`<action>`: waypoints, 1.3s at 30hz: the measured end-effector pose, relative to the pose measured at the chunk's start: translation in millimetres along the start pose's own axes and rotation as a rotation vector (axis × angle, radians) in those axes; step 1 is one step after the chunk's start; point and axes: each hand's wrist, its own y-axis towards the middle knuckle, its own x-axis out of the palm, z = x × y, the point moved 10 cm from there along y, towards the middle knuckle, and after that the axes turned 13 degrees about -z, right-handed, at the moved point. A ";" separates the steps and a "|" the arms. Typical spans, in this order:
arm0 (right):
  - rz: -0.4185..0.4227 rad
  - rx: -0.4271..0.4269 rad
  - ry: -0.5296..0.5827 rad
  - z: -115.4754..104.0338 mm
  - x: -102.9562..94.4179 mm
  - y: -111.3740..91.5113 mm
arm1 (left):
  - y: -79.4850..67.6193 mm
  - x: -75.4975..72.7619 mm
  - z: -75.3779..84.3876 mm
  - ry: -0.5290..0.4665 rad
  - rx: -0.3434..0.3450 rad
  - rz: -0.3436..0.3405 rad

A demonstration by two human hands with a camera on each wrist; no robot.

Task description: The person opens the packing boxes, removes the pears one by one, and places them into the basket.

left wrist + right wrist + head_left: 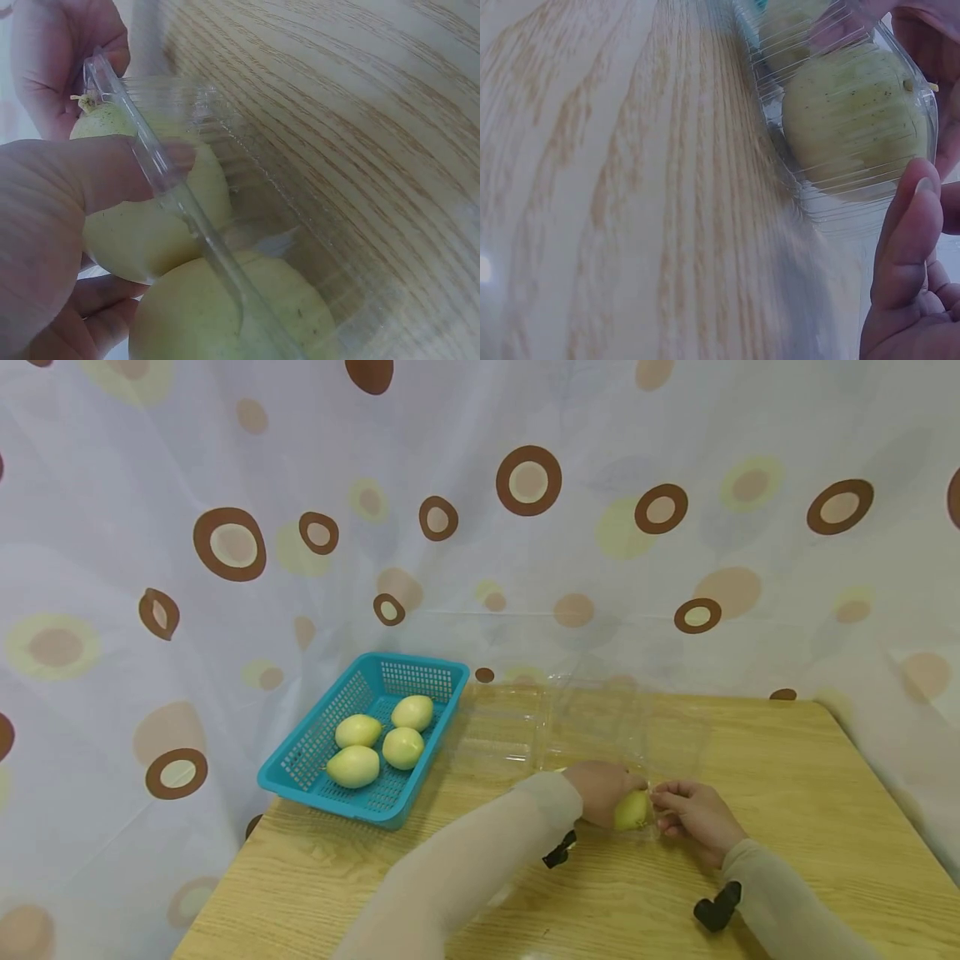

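Note:
In the head view, my left hand grips a pale yellow fruit with a short stem. The left wrist view shows its thumb reaching over the rim of a clear plastic box and lying on this fruit. A second such fruit sits beside it in the box. My right hand pinches the box's near right end, by the stem; its thumb shows at the rim in the right wrist view. Some of the left fingers are hidden behind the fruit.
A blue plastic basket with several more pale fruits stands to the left on the wooden table. Other clear plastic boxes lie at the back. Behind the table hangs a patterned sheet.

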 end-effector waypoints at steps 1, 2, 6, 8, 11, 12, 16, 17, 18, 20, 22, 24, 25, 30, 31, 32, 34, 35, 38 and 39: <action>0.000 0.001 -0.002 0.4 -0.1 0.1 | -0.2 -0.4 -0.4 -0.004 0.002 0.006; 0.000 0.003 -0.006 0.9 -0.2 0.4 | -0.6 -0.9 -0.6 -0.005 0.006 0.011; 0.002 0.004 -0.013 2.2 -1.3 1.3 | -5.5 -7.1 -1.5 -0.029 0.027 0.051; 0.003 0.003 -0.012 2.2 -1.6 1.5 | -9.7 -11.0 -1.4 -0.036 0.043 0.075; 0.004 0.000 -0.006 1.7 -1.6 1.2 | -16.5 -16.4 -2.3 -0.047 0.063 0.105; 0.002 -0.001 -0.006 1.4 -1.4 1.0 | -19.0 -18.2 -2.4 -0.042 0.072 0.117; 0.001 -0.008 -0.002 0.0 -0.6 0.2 | -27.4 -23.6 -5.6 -0.053 0.095 0.153; 0.002 -0.009 -0.001 -0.2 -0.3 0.0 | -29.6 -24.9 -6.8 -0.053 0.099 0.158; -0.002 -0.012 -0.006 -0.8 0.2 0.0 | -31.9 -26.6 -8.4 -0.056 0.101 0.166; -0.002 -0.012 -0.007 -0.7 0.5 -0.2 | -36.9 -30.2 -12.3 -0.065 0.098 0.172; -0.001 -0.009 -0.010 -0.2 0.4 -0.1 | -42.6 -33.8 -16.3 -0.076 0.093 0.175; 0.000 -0.006 -0.015 0.3 0.3 -0.1 | -49.6 -37.8 -20.4 -0.093 0.089 0.181; 0.002 -0.004 -0.017 0.6 0.0 -0.1 | -52.7 -39.3 -22.3 -0.098 0.087 0.181; 0.006 0.000 -0.022 1.3 -0.8 -0.3 | -70.7 -48.8 -31.5 -0.105 0.082 0.208; 0.006 -0.002 -0.023 1.3 -0.8 -0.2 | -73.7 -49.7 -33.8 -0.110 0.081 0.211; 0.007 -0.003 -0.022 1.5 -0.9 0.1 | -77.7 -51.5 -35.5 -0.114 0.086 0.222; 0.007 -0.001 -0.019 2.6 -1.2 0.6 | -85.4 -53.6 -39.9 -0.125 0.093 0.243; 0.000 -0.005 -0.024 2.7 -0.9 1.0 | -89.3 -54.2 -42.5 -0.133 0.094 0.254; -0.009 -0.008 -0.023 3.9 -1.0 1.6 | -102.0 -56.1 -51.0 -0.157 0.095 0.293; -0.014 -0.011 -0.025 3.8 -0.9 1.4 | -106.5 -57.1 -54.2 -0.161 0.092 0.306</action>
